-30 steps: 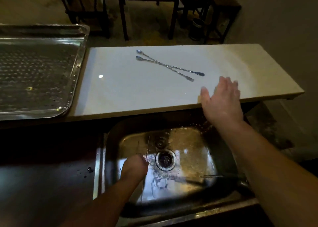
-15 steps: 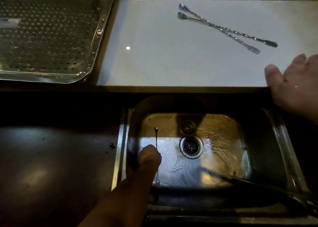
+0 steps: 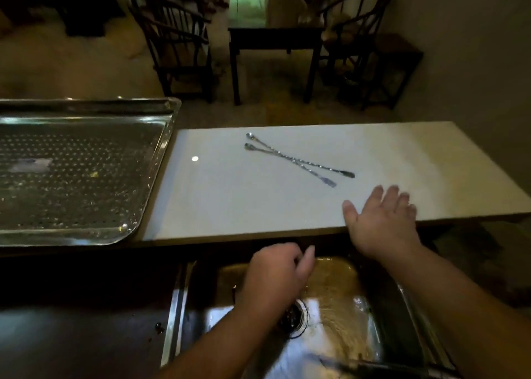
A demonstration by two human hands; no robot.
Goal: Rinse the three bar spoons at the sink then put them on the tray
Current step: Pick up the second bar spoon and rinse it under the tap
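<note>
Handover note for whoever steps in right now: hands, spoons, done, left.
Left hand: closed in a fist over the sink; the third spoon cannot be seen in its grip in this frame.
Right hand: open, flat on the near edge of the white counter.
Two bar spoons lie crossed on the white counter, apart from both hands.
Tray on the left holds no spoons.
Done: nothing on the tray yet.
Left: rinse the spoons, then put all three on the tray.

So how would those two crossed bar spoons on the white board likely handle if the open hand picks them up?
The bar spoons look like thin metal, so probably stiff and light. Their twisted stems should give some grip. Lying flat and crossed on the smooth white board, they may slide or pivot when the right hand nudges them.
</note>
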